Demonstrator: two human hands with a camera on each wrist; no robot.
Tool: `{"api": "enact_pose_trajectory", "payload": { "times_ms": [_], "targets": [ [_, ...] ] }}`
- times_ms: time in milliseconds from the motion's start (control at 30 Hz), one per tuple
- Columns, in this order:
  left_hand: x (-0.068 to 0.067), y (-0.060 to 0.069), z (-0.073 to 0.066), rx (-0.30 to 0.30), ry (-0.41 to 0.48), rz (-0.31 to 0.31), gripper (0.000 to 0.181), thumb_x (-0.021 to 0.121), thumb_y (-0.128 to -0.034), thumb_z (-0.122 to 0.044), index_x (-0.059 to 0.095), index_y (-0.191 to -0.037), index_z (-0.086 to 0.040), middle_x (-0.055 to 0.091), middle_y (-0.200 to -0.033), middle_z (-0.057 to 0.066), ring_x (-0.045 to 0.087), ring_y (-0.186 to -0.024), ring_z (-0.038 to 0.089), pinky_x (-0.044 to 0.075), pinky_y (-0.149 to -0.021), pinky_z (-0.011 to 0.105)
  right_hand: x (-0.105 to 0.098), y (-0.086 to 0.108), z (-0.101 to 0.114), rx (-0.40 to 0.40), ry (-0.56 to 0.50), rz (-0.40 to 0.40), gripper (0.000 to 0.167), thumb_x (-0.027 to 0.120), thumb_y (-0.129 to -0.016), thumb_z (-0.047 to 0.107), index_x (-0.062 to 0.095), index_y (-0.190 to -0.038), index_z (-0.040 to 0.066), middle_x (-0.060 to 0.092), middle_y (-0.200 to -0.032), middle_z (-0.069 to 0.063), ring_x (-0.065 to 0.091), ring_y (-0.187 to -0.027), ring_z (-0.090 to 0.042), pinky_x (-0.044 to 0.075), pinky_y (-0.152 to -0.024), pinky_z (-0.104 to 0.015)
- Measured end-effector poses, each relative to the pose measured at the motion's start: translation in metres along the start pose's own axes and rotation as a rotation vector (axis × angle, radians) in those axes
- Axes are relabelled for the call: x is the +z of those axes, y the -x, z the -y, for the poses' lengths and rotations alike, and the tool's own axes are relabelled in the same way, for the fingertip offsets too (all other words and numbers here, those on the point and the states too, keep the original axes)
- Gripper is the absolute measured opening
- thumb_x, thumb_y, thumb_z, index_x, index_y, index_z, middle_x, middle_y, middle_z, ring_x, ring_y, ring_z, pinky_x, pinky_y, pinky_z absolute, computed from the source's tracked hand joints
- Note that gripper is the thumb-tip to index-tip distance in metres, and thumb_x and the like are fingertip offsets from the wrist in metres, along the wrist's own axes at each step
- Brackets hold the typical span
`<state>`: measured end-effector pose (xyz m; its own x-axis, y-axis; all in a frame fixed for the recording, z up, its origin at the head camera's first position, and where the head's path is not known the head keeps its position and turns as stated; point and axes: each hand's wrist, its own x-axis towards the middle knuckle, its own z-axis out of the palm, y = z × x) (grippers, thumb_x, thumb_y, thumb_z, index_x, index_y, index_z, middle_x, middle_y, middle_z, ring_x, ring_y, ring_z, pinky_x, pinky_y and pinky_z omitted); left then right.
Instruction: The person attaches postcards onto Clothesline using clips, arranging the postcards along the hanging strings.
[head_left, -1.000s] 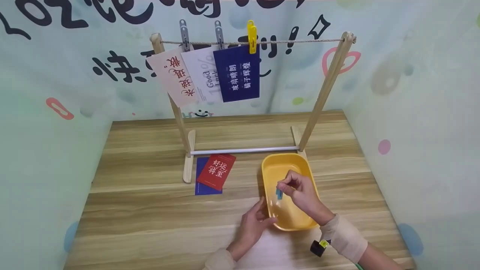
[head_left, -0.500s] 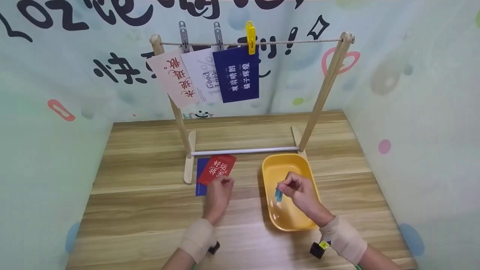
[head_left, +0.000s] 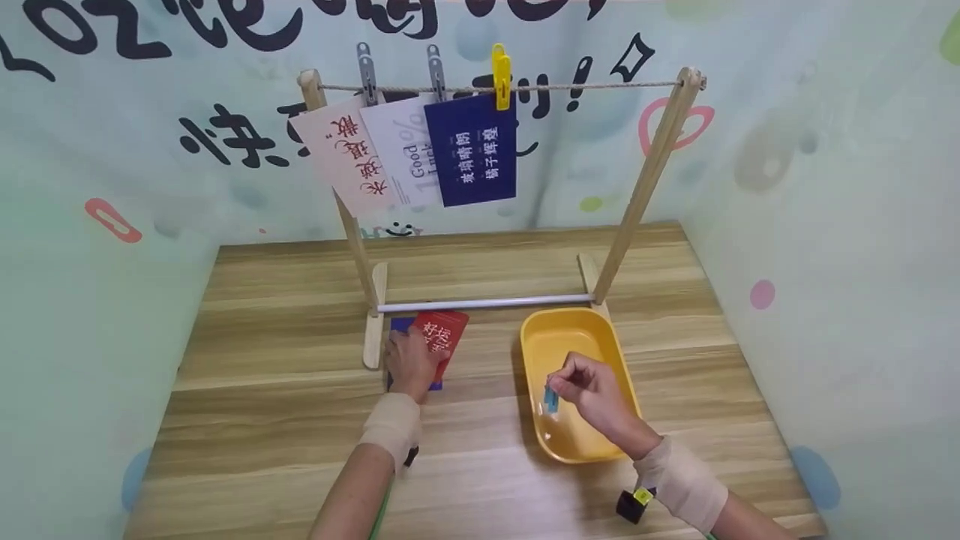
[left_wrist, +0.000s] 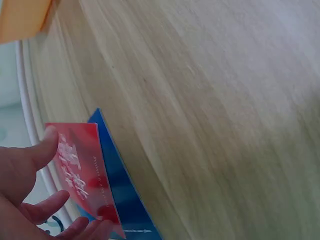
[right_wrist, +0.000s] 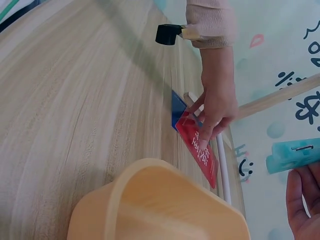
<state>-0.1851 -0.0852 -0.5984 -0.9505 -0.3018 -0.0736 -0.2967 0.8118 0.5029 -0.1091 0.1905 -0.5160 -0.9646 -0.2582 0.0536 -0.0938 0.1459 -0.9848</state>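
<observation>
My left hand (head_left: 412, 364) lies over a red card (head_left: 444, 330) with white lettering, thumb and fingertips touching it. Under that card, a dark blue card (left_wrist: 125, 200) shows along one side. The fingers are spread rather than curled round either card. Above the yellow tray (head_left: 529, 352), my right hand (head_left: 596, 394) pinches a teal clothespin (right_wrist: 295, 155) between thumb and fingers. In the head view the clothespin (head_left: 552, 397) hangs just below the fingertips, partly covered by them.
A wooden stand with a rope (head_left: 585, 86) rises behind. A pink card (head_left: 345, 157), a white card (head_left: 401, 150) and a navy card (head_left: 472, 150) hang from it, under two grey clothespins (head_left: 366, 75) and a yellow clothespin (head_left: 501, 75). A white bar (head_left: 487, 304) joins the stand's feet.
My left hand has left the tray's near-left edge and moved left and forward onto the red card. The right hand stays over the tray with the teal clothespin.
</observation>
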Motion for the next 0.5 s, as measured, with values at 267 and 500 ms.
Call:
{"api": "enact_pose_trajectory", "payload": {
  "times_ms": [267, 500],
  "targets": [
    [0.001, -0.008, 0.002, -0.141, -0.054, 0.123, 0.089, 0.093, -0.0688, -0.032, 0.046, -0.132, 0.009, 0.047, -0.133, 0.034, 0.049, -0.124, 0.047, 0.052, -0.096, 0.06, 0.003, 0.003, -0.006, -0.04, -0.015, 0.024, 0.013, 0.066, -0.089, -0.008, 0.057, -0.082, -0.013, 0.073, -0.081, -0.014, 0.066, -0.073, -0.007, 0.055, -0.069, -0.018],
    [-0.008, -0.002, -0.001, -0.233, -0.046, 0.197, 0.101, 0.097, -0.0611, -0.033, 0.039, -0.132, 0.01, 0.046, -0.128, 0.036, 0.047, -0.122, 0.049, 0.053, -0.094, 0.06, 0.003, 0.004, -0.006, -0.03, 0.002, 0.021, 0.01, 0.065, -0.089, -0.008, 0.059, -0.082, -0.012, 0.07, -0.081, -0.021, 0.064, -0.071, -0.007, 0.053, -0.067, -0.017]
  ]
}}
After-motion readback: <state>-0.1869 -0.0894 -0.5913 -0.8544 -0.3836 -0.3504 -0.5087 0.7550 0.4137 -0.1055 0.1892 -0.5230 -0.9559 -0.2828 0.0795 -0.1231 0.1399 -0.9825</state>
